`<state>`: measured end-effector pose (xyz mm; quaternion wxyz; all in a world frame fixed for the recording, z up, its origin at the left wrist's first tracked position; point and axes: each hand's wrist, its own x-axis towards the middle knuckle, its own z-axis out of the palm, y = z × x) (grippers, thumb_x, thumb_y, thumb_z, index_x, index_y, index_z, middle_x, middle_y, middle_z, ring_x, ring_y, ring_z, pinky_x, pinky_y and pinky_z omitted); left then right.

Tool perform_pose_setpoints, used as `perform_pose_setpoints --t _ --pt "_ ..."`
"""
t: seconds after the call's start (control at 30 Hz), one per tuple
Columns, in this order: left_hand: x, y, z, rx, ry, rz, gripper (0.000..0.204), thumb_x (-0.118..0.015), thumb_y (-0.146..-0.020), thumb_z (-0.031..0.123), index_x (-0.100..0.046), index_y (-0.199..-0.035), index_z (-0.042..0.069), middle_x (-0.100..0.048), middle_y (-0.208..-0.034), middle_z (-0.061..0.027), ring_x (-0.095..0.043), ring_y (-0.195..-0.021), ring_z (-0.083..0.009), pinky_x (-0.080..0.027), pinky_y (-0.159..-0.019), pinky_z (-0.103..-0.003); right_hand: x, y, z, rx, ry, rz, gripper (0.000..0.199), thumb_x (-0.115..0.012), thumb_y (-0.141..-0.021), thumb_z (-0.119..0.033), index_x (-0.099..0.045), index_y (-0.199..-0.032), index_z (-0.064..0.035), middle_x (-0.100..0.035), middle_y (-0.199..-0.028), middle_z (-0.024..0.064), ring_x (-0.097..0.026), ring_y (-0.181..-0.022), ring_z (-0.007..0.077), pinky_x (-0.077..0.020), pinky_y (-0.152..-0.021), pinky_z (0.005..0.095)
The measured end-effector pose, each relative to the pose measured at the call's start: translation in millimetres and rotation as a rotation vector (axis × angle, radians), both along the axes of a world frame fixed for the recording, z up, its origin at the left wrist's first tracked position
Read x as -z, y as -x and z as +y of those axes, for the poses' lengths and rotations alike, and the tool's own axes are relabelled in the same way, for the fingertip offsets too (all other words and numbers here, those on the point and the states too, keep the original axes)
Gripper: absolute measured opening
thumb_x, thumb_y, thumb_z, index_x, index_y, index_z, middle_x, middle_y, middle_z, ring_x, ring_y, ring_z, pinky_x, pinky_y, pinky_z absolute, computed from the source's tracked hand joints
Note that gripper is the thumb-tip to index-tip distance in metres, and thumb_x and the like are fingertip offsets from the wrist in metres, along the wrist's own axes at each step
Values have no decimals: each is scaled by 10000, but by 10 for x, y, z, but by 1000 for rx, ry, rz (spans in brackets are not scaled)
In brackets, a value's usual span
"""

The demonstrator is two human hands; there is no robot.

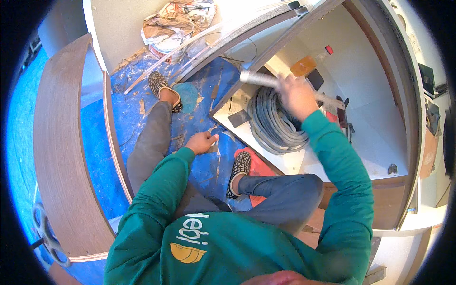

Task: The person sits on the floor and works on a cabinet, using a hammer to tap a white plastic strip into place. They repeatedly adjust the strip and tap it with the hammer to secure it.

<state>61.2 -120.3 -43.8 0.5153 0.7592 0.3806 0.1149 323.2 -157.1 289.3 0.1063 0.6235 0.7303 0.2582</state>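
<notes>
Raised over the open cabinet, my right hand (297, 97) is wrapped round a long pale stick-like tool (259, 79). Motion blurs it, and its exact kind does not show. Below that hand a thick coil of grey cable or hose (266, 126) lies on the cabinet's white panel. My left hand (202, 142) hangs low between my knees, above the blue floor covering (190, 123). Its fingers are curled closed, and whether anything small is in them cannot be made out.
The cabinet (365, 135) also holds a bottle of orange liquid (304, 65) and dark red-handled tools (343, 111). A curved wood panel (64, 142) stands at left. A bucket topped with crumpled paper (178, 21) and thin strips (175, 54) are at the back.
</notes>
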Motion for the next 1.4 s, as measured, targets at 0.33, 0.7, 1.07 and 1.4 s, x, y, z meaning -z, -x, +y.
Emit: perform_pose_setpoints --t 0.33,0.7,1.07,1.4 --pt "-42 103 110 -192 -151 -164 336 -647 -975 332 -678 -927 1 -676 -818 -197 -665 -755 -343 -524 -699 -425 127 245 -1042 -27 148 720 296 -625 -976 -238 -667 -1171 -18 -632 -924 203 -629 -836 405 -504 -740 493" --pt "-2100 -617 449 -294 -1043 -520 762 -644 -959 158 -236 -1584 2 -213 -1647 -270 -314 -1473 -454 -296 -1199 -487 820 -437 -1957 395 332 1061 365 -590 -1015 -329 -680 -961 20 -664 -871 255 -644 -820 408 -501 -753 450" --pt "-3543 -1354 1241 -364 -1458 -597 957 -675 -950 230 -23 -1616 10 13 -1659 -327 -191 -1503 -527 -232 -1204 -573 899 -721 -2359 362 171 1204 380 -577 -1017 -339 -688 -950 18 -659 -839 253 -631 -772 394 -487 -737 459" --pt "-4865 -1563 1120 -263 -783 -1076 432 -496 -1068 383 -618 -1046 -32 -605 -733 -191 -564 -616 -298 -508 -636 -431 910 -843 -2384 339 135 1235 425 -551 -1033 -364 -642 -884 23 -612 -767 242 -599 -723 372 -465 -699 449"
